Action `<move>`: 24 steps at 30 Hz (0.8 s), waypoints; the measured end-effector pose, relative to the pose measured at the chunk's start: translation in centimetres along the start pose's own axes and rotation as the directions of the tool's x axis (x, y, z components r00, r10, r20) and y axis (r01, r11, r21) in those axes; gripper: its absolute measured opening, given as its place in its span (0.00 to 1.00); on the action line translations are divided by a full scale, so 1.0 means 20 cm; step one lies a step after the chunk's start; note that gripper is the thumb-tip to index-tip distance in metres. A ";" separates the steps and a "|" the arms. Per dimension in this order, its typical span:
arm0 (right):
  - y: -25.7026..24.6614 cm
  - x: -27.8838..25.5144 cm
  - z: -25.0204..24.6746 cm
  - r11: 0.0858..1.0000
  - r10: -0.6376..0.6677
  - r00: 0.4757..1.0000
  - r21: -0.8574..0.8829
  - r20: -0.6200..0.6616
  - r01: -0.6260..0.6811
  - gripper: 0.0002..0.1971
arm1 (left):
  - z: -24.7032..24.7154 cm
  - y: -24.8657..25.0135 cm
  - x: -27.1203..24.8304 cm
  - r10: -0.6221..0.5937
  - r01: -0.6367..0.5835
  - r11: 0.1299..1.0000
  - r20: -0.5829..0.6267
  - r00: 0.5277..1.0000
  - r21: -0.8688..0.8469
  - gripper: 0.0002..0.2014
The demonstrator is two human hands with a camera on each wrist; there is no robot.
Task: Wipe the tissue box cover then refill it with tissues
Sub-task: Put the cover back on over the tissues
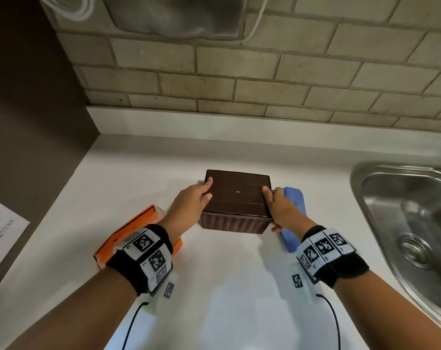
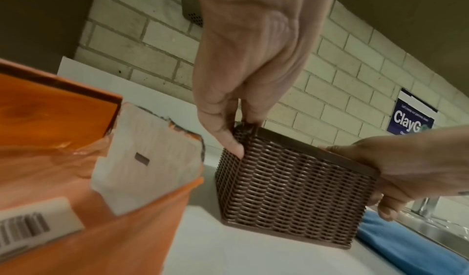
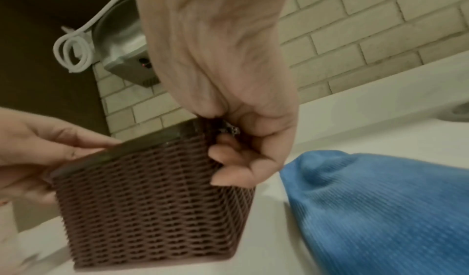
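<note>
A brown woven tissue box cover (image 1: 236, 202) stands on the white counter with its flat solid face up. My left hand (image 1: 193, 202) grips its left side, thumb on the woven wall (image 2: 236, 149) and fingers over the top rim. My right hand (image 1: 277, 207) grips the right side, fingers curled against the weave (image 3: 228, 159). An opened orange tissue pack (image 1: 128, 233) lies left of the cover, white tissues (image 2: 149, 159) showing through its torn end. A blue cloth (image 1: 294, 213) lies on the counter just right of the cover, under my right hand.
A steel sink (image 1: 411, 223) is set into the counter at the right. A brick-tile wall (image 1: 239, 79) runs behind, with a metal wall unit (image 3: 124, 46) and a white cable above. A dark side panel (image 1: 30, 122) with a paper sheet closes the left.
</note>
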State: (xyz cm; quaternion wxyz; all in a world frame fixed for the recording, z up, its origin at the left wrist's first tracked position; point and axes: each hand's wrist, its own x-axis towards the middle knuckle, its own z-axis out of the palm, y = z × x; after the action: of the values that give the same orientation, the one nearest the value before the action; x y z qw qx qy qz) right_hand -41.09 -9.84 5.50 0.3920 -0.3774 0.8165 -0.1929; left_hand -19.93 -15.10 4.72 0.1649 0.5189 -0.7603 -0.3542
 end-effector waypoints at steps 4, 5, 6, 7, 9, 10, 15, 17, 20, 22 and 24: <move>0.03 0.04 0.02 0.984 0.084 0.994 -0.152 -0.066 -0.093 0.57 | -0.01 -0.03 0.02 -0.031 0.034 0.999 0.064 0.997 -0.040 0.23; 0.03 0.02 0.02 0.973 0.045 0.997 -0.222 -0.057 -0.057 0.57 | -0.01 -0.03 0.02 -0.030 0.033 0.999 0.072 0.997 -0.039 0.23; 0.03 0.02 0.02 0.976 0.029 0.999 -0.217 -0.024 -0.033 0.53 | -0.01 -0.03 0.01 -0.033 0.036 0.999 0.080 0.996 -0.038 0.23; 0.03 0.00 0.01 0.996 0.008 1.000 -0.086 -0.019 -0.010 0.44 | -0.02 -0.02 0.00 -0.036 0.040 0.998 0.085 0.996 -0.040 0.24; 0.02 -0.04 0.00 0.997 0.061 0.995 0.035 0.077 -0.064 0.30 | -0.03 -0.01 -0.01 -0.064 0.070 0.995 0.077 0.995 -0.074 0.26; 0.02 -0.05 -0.01 0.984 0.123 0.981 0.113 0.149 -0.141 0.33 | -0.05 0.00 -0.01 -0.094 0.102 0.989 0.084 0.992 -0.104 0.29; 0.03 -0.07 -0.02 0.935 0.118 0.947 0.288 0.297 -0.207 0.36 | -0.05 0.00 0.01 -0.309 0.373 0.874 0.237 0.921 -0.310 0.24; 0.02 -0.08 0.00 0.948 0.087 0.958 0.273 0.272 -0.163 0.35 | -0.02 0.01 0.01 -0.335 0.425 0.803 0.274 0.901 -0.417 0.23; 0.02 -0.08 0.00 0.964 0.050 0.966 0.240 0.252 -0.113 0.33 | 0.01 -0.02 0.01 -0.345 0.448 0.782 0.298 0.890 -0.434 0.29; 0.03 -0.10 0.00 0.970 0.028 0.962 0.225 0.273 -0.092 0.30 | -0.01 -0.02 -0.01 -0.352 0.463 0.778 0.314 0.882 -0.425 0.26; 0.05 -0.12 0.00 0.975 0.008 0.959 0.209 0.284 -0.070 0.28 | -0.01 -0.02 -0.03 -0.359 0.469 0.776 0.315 0.879 -0.422 0.21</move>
State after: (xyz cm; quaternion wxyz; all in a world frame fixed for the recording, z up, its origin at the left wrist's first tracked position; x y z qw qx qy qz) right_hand -40.60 -7.38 6.16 0.5468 -0.3396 0.7338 -0.2175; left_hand -19.24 -14.72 4.58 0.1234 0.5739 -0.5261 -0.6154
